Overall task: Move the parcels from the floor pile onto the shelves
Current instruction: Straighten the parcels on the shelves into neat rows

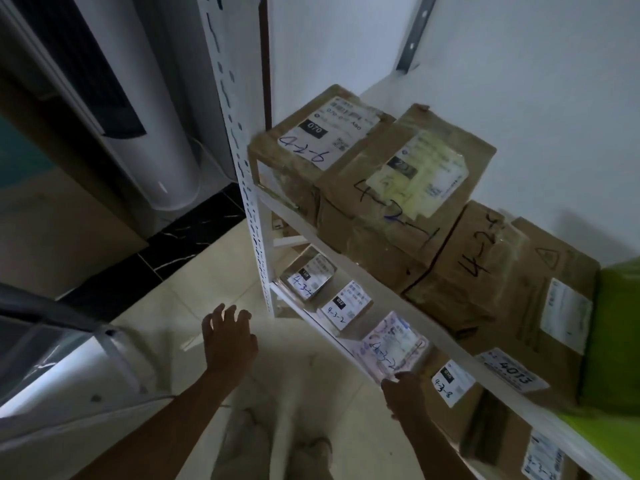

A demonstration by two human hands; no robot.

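**Parcel held at lower shelf edge**

Fingers [403,376] of the right hand [403,396] pinch the near edge of the pale parcel [391,344], at their 12 o'clock. It sits tilted on the lower shelf [311,317] front rail. At its 9 o'clock the left hand [228,337] hangs over the floor, fingers wide, empty. Brown boxes [398,188] on the shelf above.

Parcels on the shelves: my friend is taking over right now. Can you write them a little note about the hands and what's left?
Left hand: open and empty, over the floor beside the shelf post.
Right hand: holds the near edge of the pale parcel at the lower shelf.
Done: brown boxes sit on the upper shelf; small labelled parcels sit on the lower one.
Left: settle this parcel, then fetch more. The floor pile is out of view.
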